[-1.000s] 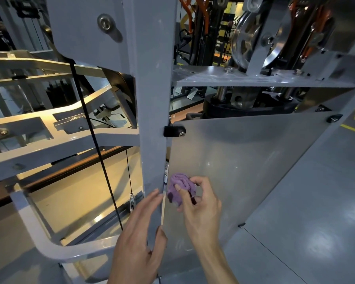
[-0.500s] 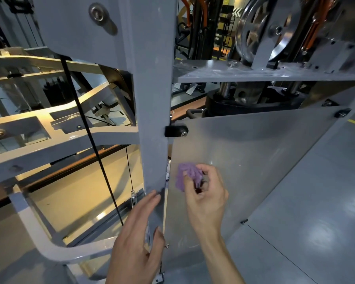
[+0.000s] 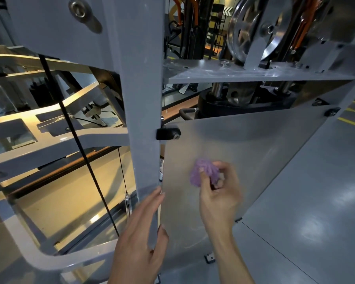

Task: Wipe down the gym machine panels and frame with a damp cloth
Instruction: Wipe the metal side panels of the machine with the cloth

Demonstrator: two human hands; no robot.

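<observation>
A grey upright post (image 3: 143,111) of the gym machine runs down the middle of the view. To its right hangs a frosted translucent panel (image 3: 260,152), held by a black clamp (image 3: 168,133). My right hand (image 3: 219,195) pinches a bunched purple cloth (image 3: 203,171) and holds it against the panel's left half. My left hand (image 3: 143,238) rests on the lower part of the post, fingers straight along its face and thumb on the panel side.
Grey frame arms (image 3: 49,144) and a black cable (image 3: 78,144) fill the left side. A grey plate (image 3: 254,75) with a steel pulley wheel (image 3: 252,27) sits above the panel. Grey floor (image 3: 316,212) lies to the right.
My right hand has carried the purple cloth to the right and a little upward across the panel. My left hand has stayed on the post.
</observation>
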